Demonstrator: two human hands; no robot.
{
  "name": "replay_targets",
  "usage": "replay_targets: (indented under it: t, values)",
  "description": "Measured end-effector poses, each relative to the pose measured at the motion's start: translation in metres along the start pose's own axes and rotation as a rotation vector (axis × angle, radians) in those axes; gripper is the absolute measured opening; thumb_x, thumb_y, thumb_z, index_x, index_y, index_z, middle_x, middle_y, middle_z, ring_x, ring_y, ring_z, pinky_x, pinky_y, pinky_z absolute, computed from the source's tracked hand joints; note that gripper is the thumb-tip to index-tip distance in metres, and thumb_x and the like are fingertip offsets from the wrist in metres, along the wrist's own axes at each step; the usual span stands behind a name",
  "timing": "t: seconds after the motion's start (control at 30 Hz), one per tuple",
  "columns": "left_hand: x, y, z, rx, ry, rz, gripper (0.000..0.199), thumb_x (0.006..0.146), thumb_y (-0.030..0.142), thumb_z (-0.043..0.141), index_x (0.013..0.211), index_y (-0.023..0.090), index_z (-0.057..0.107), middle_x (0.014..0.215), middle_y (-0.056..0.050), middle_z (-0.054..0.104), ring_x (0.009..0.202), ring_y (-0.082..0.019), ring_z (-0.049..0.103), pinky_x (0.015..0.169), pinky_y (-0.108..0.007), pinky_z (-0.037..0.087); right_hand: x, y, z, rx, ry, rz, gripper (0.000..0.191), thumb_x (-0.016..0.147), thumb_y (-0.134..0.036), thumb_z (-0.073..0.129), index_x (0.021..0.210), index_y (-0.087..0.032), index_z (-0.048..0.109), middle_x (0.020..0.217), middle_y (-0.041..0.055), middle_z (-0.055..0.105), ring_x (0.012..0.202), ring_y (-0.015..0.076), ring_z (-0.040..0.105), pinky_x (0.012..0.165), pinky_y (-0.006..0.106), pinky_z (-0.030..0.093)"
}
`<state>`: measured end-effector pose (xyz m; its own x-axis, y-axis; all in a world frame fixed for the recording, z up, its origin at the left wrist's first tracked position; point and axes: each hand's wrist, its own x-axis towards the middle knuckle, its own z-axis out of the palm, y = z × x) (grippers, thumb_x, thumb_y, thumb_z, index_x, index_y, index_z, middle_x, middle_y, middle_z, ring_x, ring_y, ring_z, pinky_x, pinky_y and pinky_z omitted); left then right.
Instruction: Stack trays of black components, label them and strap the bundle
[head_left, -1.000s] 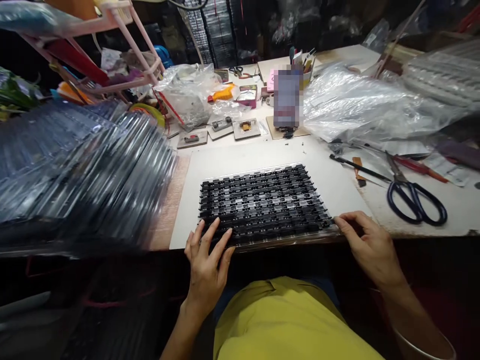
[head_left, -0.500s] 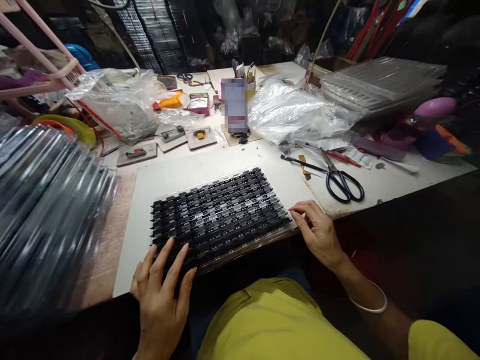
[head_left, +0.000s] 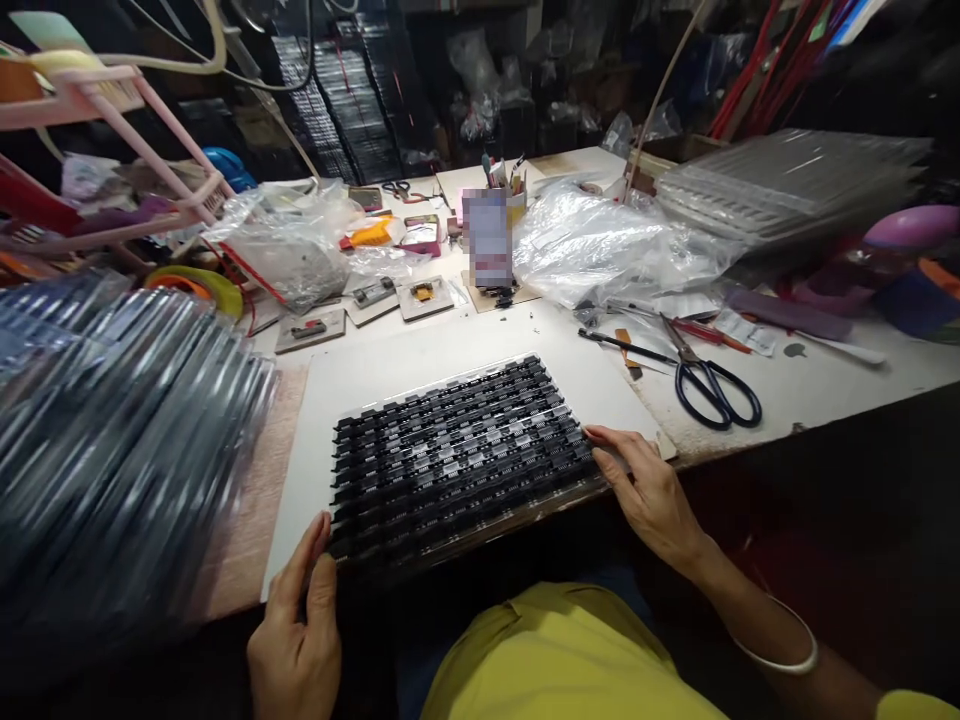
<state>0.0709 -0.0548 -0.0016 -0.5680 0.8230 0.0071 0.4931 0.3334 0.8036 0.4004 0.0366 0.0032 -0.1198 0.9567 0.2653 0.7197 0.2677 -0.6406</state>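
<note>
A clear plastic tray filled with rows of small black parts lies on a white board at the table's front edge. My left hand is at the tray's near left corner, its thumb and fingers closed on that edge. At the right end, my right hand has its thumb and fingertips closed on the tray's right edge, and a white bangle circles that wrist.
Stacked plastic trays stand at the left. Dark-handled scissors and a black tweezer-like tool lie at the right. Farther back are a phone, plastic bags, small fixtures and clear sheets.
My left hand has moved off the top of the black parts to the tray's left edge, its fingers closer together. My right hand stays at the right edge. The view has shifted left.
</note>
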Motion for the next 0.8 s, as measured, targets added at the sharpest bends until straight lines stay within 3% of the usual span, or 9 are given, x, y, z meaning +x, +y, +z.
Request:
replay_targets:
  t: [0.13,0.27,0.37,0.43,0.5,0.6,0.7,0.8]
  values:
    - [-0.004,0.008,-0.005,-0.185,-0.024,-0.153,0.047,0.086,0.050,0.049,0.126,0.025,0.056,0.130,-0.002,0.058,0.123,-0.022,0.048,0.107,-0.035,0.033,-0.016,0.002,-0.008,0.074,-0.005,0.097,0.028,0.092,-0.037,0.046,0.112,-0.023,0.060,0.109,0.0071,0.066,0.103,0.0224,0.060,0.090,0.039,0.047]
    - [-0.012,0.005,-0.011,-0.329,-0.069,-0.208,0.048,0.086,0.050,0.050,0.126,0.024,0.055,0.125,-0.004,0.061,0.105,-0.021,0.058,0.096,-0.033,0.042,-0.034,0.010,-0.023,0.020,0.017,0.250,0.034,0.088,-0.046,0.048,0.113,-0.027,0.062,0.108,0.0062,0.068,0.098,0.0255,0.064,0.070,0.034,0.054]
    - [-0.017,-0.005,-0.018,-0.304,0.011,-0.216,0.048,0.084,0.051,0.053,0.121,0.021,0.058,0.113,-0.006,0.064,0.089,-0.018,0.061,0.084,-0.030,0.047,-0.041,0.020,-0.033,-0.065,0.013,0.353,0.050,0.080,-0.060,0.047,0.114,-0.027,0.063,0.097,0.0091,0.071,0.086,0.0320,0.068,0.062,0.042,0.056]
    - [-0.020,-0.010,-0.023,-0.307,0.026,-0.300,0.053,0.080,0.053,0.057,0.119,0.018,0.059,0.095,-0.006,0.066,0.078,-0.017,0.061,0.074,-0.029,0.050,-0.041,0.024,-0.037,-0.056,-0.068,0.480,0.064,0.072,-0.068,0.048,0.117,-0.026,0.063,0.083,0.0096,0.073,0.074,0.0353,0.069,0.063,0.050,0.056]
    - [-0.021,-0.011,-0.028,-0.464,-0.068,-0.436,0.058,0.078,0.052,0.061,0.123,0.016,0.055,0.087,-0.006,0.067,0.078,-0.018,0.062,0.072,-0.029,0.051,-0.038,0.024,-0.038,0.107,-0.167,0.638,0.070,0.067,-0.068,0.054,0.123,-0.026,0.060,0.084,0.0092,0.074,0.074,0.0354,0.069,0.066,0.051,0.057]
    - [-0.016,-0.003,-0.030,-0.803,-0.208,-0.567,0.057,0.079,0.042,0.064,0.128,0.017,0.051,0.085,-0.005,0.068,0.077,-0.017,0.063,0.069,-0.028,0.052,-0.024,0.016,-0.036,0.511,-0.174,0.814,0.068,0.062,-0.058,0.067,0.123,-0.028,0.060,0.108,0.0072,0.070,0.094,0.0319,0.067,0.066,0.040,0.060]
    - [0.000,0.012,-0.024,-0.979,-0.261,-0.647,0.042,0.081,0.033,0.064,0.120,0.017,0.058,0.074,-0.002,0.067,0.063,-0.013,0.062,0.057,-0.024,0.050,0.001,0.004,-0.030,0.761,-0.128,0.841,0.046,0.063,-0.050,0.069,0.104,-0.029,0.070,0.111,0.0043,0.069,0.104,0.0298,0.063,0.070,0.036,0.060]
    - [0.021,0.028,-0.010,-0.979,-0.321,-0.715,0.035,0.084,0.036,0.058,0.111,0.015,0.065,0.080,-0.007,0.071,0.073,-0.020,0.068,0.065,-0.032,0.055,0.030,-0.008,-0.019,0.857,-0.153,0.787,0.029,0.073,-0.051,0.061,0.085,-0.028,0.074,0.097,0.0044,0.073,0.103,0.0297,0.063,0.082,0.043,0.058]
